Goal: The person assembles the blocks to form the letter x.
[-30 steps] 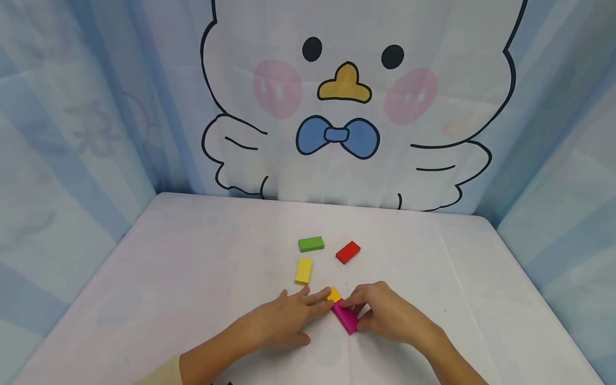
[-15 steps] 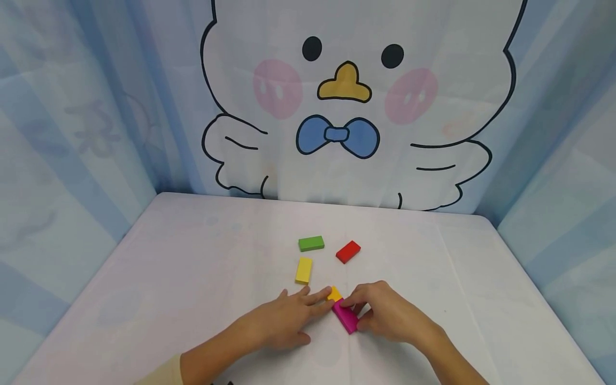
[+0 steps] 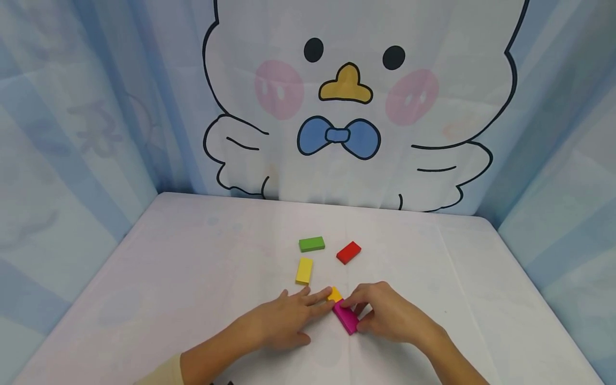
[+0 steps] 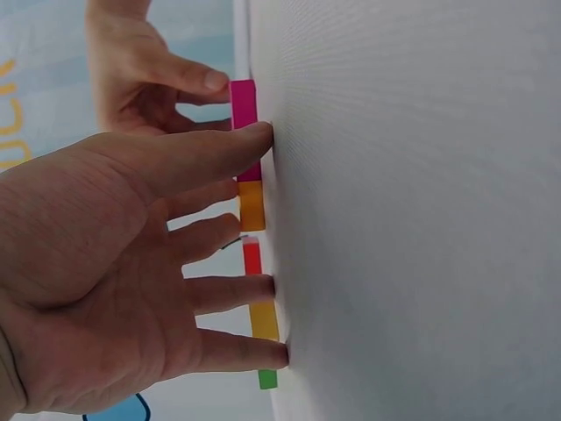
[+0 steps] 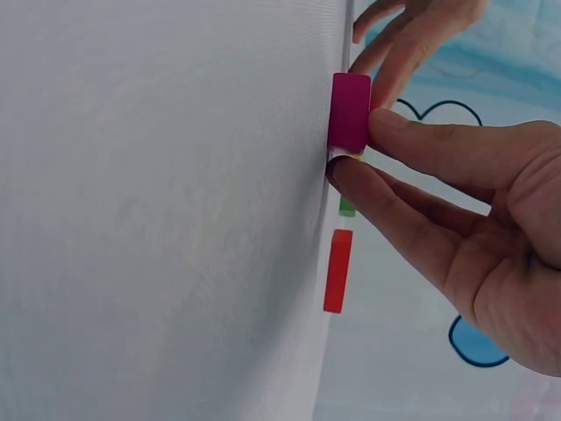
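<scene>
A magenta block [image 3: 346, 316] lies flat on the white table [image 3: 192, 278], touching an orange block [image 3: 334, 293] at its far end. My right hand [image 3: 385, 313] pinches the magenta block [image 5: 350, 112] between thumb and fingers. My left hand [image 3: 284, 321] rests flat on the table just left of the two blocks, fingers straight, its fingertips [image 3: 323, 295] against the orange block [image 4: 252, 205]. The magenta block [image 4: 244, 118] shows beyond my left thumb.
A yellow block [image 3: 303, 270], a green block [image 3: 312, 244] and a red block [image 3: 348, 252] lie flat farther back on the table. A curtain with a cartoon bird [image 3: 346, 107] closes the back; blue curtains stand at both sides.
</scene>
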The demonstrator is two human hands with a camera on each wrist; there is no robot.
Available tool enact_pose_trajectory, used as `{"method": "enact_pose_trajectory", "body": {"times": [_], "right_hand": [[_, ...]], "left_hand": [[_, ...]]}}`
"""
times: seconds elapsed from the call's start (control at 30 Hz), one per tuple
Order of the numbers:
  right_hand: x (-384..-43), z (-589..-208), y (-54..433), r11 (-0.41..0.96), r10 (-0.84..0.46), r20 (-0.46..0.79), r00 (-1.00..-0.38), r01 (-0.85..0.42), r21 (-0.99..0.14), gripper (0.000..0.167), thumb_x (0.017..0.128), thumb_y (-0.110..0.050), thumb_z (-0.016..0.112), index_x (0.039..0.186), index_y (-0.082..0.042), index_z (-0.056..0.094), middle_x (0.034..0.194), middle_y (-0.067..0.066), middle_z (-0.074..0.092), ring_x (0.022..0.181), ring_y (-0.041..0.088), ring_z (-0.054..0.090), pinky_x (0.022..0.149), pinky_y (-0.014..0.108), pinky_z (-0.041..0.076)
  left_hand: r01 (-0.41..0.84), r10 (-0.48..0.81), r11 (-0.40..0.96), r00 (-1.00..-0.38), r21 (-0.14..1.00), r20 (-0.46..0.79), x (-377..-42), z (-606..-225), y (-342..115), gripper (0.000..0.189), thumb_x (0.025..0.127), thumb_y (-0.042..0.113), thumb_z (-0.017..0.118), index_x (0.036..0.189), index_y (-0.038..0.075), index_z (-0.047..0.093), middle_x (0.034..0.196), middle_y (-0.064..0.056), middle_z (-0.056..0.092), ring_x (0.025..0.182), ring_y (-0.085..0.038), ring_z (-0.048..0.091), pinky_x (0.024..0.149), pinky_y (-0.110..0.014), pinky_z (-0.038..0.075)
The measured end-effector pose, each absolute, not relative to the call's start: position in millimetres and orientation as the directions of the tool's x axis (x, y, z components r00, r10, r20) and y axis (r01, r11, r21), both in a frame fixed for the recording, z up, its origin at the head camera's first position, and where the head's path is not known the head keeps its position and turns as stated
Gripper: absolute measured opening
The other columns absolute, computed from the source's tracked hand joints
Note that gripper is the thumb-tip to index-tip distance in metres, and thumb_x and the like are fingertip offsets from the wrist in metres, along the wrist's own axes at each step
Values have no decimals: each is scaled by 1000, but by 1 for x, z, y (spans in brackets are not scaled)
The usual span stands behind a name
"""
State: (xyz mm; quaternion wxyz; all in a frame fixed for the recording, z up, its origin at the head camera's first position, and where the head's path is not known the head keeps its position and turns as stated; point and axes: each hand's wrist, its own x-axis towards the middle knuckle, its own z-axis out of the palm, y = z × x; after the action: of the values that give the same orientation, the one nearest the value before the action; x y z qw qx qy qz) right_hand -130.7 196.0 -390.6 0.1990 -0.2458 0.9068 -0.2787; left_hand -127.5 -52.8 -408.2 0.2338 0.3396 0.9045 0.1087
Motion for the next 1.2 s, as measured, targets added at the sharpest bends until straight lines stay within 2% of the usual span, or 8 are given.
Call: {"method": "enact_pose_trajectory", "body": {"times": [0.2,0.33,0.5,0.63,0.73,0.83,0.97,1.2], "right_hand": [[-132,-390,199,709,-574,-191,-796,-365,-604,39,86,-2,81,122,-15,79,106,-8,70,92,11,67,72,20,58],[-132,-390,200,710,-579,-171,-798,-389,-587,38,88,1,76,123,-16,77,117,-5,69,103,17,67,79,24,60],[-132,-390,198,745,-568,-166,-806,-419,-518,44,91,-1,74,132,-17,73,139,2,65,129,29,61,99,45,59],[-132,-391,198,754,-574,-177,-800,-431,-497,49,92,-4,74,138,-20,70,152,-1,58,142,33,53,109,57,50],[-132,-393,199,745,-589,-194,-784,-434,-507,52,93,-6,74,141,-23,67,156,-5,54,144,30,51,111,56,49],[-132,-394,199,732,-608,-207,-766,-441,-520,53,94,-7,73,144,-24,65,158,-6,52,144,29,51,111,54,49],[-132,-395,199,724,-623,-212,-753,-453,-520,53,96,-9,72,145,-24,64,158,-7,51,144,27,51,112,53,49],[-130,-396,200,705,-655,-186,-733,-503,-499,52,96,-5,70,145,-21,64,159,-9,51,142,27,54,111,53,48]], "left_hand": [[566,676,735,-648,372,-350,-127,-404,-55,81,93,28,79,161,41,37,172,20,20,155,-33,37,115,-67,40],[565,687,725,-636,395,-351,-130,-402,-58,79,94,29,78,160,42,38,171,21,21,155,-28,38,115,-65,41],[585,712,700,-618,410,-334,-135,-399,-62,72,94,31,77,157,43,44,170,14,31,146,-18,49,109,-44,53],[610,725,686,-624,397,-293,-139,-396,-65,65,93,30,80,151,40,53,155,5,50,126,-14,61,98,-29,58],[632,744,662,-620,402,-251,-140,-394,-66,60,92,27,81,147,35,59,140,3,57,110,-8,63,93,-21,58],[646,757,644,-616,410,-219,-141,-393,-66,55,92,25,81,144,32,63,131,5,61,103,-5,62,90,-19,57],[641,743,657,-639,397,-197,-142,-393,-67,50,93,27,80,141,30,65,124,6,64,101,-4,62,91,-20,57],[557,660,720,-734,415,-161,-147,-392,-70,48,95,30,77,141,27,66,124,2,65,102,-6,61,91,-24,58]]}}
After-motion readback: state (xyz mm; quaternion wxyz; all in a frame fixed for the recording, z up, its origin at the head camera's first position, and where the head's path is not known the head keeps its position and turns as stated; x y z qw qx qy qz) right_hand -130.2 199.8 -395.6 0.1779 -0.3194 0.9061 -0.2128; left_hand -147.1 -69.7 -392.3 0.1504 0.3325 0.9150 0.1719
